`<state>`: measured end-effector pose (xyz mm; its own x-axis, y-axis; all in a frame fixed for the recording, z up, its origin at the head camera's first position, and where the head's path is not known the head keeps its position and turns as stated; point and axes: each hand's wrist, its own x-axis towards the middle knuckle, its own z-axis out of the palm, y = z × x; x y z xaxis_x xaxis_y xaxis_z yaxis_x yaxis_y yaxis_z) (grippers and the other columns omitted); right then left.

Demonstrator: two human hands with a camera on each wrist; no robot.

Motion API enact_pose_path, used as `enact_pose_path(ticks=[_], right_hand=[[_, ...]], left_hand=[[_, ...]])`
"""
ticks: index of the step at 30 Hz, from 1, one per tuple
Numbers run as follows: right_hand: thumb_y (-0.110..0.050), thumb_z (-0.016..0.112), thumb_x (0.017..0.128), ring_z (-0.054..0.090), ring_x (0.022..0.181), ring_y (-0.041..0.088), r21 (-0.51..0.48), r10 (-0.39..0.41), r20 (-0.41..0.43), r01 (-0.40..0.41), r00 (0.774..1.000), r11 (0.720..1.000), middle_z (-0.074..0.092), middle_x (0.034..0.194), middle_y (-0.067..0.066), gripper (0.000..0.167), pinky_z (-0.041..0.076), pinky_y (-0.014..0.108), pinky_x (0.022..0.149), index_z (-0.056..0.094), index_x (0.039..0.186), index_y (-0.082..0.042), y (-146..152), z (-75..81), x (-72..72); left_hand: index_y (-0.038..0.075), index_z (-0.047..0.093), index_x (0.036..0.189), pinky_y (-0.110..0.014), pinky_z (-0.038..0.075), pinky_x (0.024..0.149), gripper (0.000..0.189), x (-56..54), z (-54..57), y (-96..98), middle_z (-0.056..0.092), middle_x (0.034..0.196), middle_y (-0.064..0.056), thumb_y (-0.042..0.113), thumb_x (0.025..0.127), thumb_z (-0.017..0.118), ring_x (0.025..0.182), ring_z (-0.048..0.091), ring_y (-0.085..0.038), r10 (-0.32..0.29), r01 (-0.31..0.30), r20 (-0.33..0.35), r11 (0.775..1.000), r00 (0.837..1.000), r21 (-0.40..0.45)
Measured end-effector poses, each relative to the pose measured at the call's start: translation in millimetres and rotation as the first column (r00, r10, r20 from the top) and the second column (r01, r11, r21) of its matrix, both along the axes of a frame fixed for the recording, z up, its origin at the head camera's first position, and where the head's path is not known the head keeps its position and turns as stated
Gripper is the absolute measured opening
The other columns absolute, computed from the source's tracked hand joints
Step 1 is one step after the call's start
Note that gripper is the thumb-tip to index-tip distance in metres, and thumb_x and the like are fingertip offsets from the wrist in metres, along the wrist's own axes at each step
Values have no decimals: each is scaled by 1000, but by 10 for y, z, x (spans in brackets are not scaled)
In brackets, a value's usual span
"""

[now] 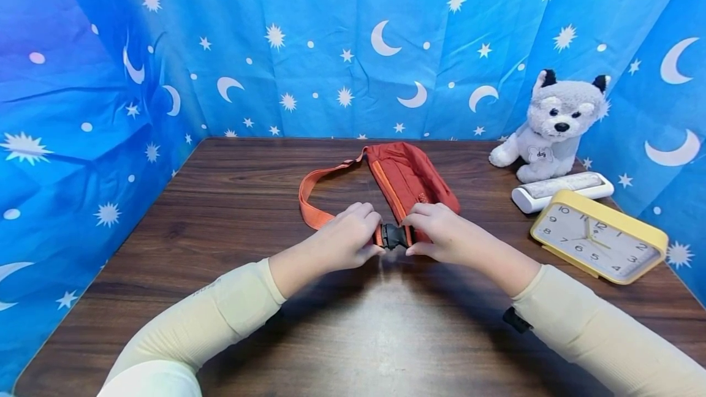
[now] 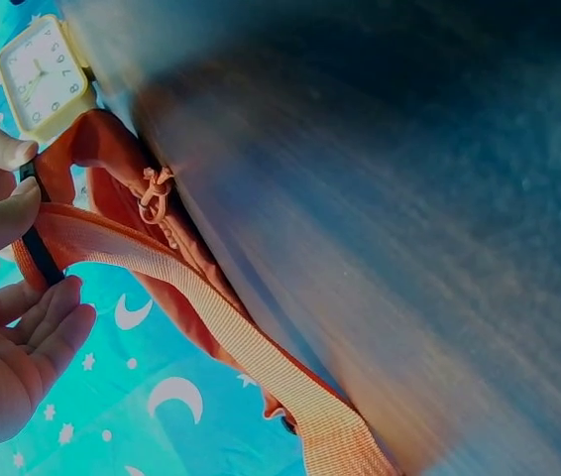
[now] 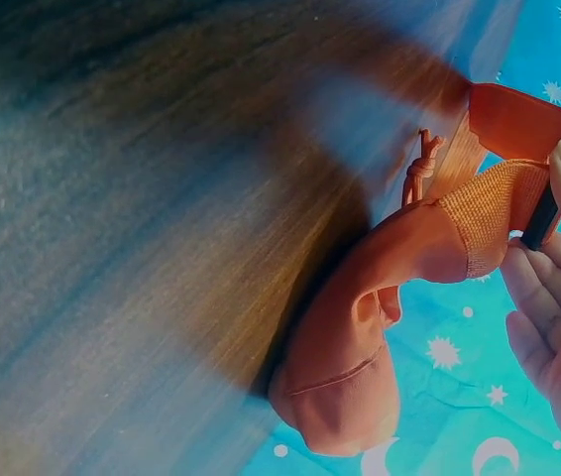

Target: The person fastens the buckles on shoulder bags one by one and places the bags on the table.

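A red waist bag [image 1: 410, 170] with an orange zip lies on the table, its orange strap [image 1: 310, 196] looping out to the left. At the near end of the bag is a black side-release buckle [image 1: 394, 236], its two halves together. My left hand [image 1: 353, 234] pinches the buckle's left end between thumb and fingers, where the strap enters it. From the other side my right hand [image 1: 438, 231] pinches its right end, close to the bag. Both wrist views show thumb and fingertips on the black buckle [image 3: 546, 208], with an orange zip-pull cord [image 2: 154, 193] hanging nearby.
To the right stands a yellow clock [image 1: 598, 238], leaning near a white oblong case [image 1: 562, 192]. A grey and white plush dog [image 1: 559, 121] sits at the back right. Blue curtain [image 1: 331, 48] with moons and stars surrounds the brown wooden table [image 1: 231, 182].
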<state>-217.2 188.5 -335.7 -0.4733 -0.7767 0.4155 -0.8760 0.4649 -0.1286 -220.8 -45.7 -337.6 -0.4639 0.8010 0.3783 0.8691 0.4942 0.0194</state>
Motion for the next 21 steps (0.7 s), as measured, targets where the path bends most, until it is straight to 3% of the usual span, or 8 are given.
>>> enact_pose_path(ticks=[21], right_hand=[[-20, 85, 67, 52, 77, 14, 30, -39, 52, 38, 998, 999, 56, 88, 6, 43, 47, 30, 68, 64, 98, -1, -24, 39, 11]], left_hand=[[3, 58, 92, -29, 42, 68, 35, -10, 24, 8, 49, 82, -3, 28, 77, 78, 75, 46, -17, -3, 3, 24, 1000, 1000, 21]])
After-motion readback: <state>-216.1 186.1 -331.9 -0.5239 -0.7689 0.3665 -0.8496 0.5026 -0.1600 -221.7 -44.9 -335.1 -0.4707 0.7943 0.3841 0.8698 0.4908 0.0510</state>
